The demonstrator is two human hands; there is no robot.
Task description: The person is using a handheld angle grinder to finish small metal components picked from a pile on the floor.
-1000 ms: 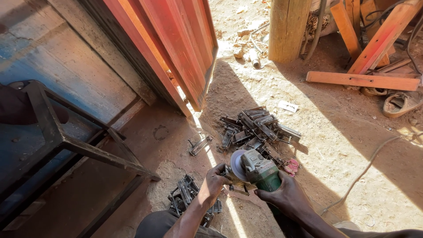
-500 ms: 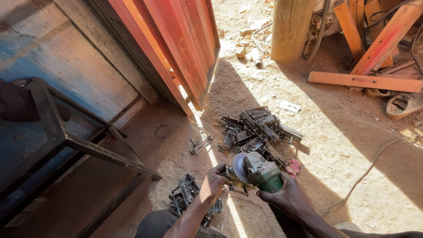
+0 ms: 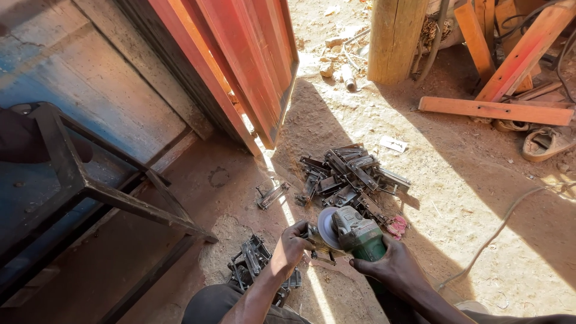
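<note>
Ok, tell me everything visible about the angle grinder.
The angle grinder has a green body, a grey metal head and a round disc facing left. It is held low over the dirt floor, tilted, near the pile of metal brackets. The right hand wraps its body; the left hand is at the disc side, holding a small metal piece against it.

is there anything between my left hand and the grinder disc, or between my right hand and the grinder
Nothing visible. The left hand holds a small metal piece right against the grinder disc, with no gap showing. The right hand already grips the green angle grinder by its body. The pile of metal brackets lies beyond, on the dirt.
</note>
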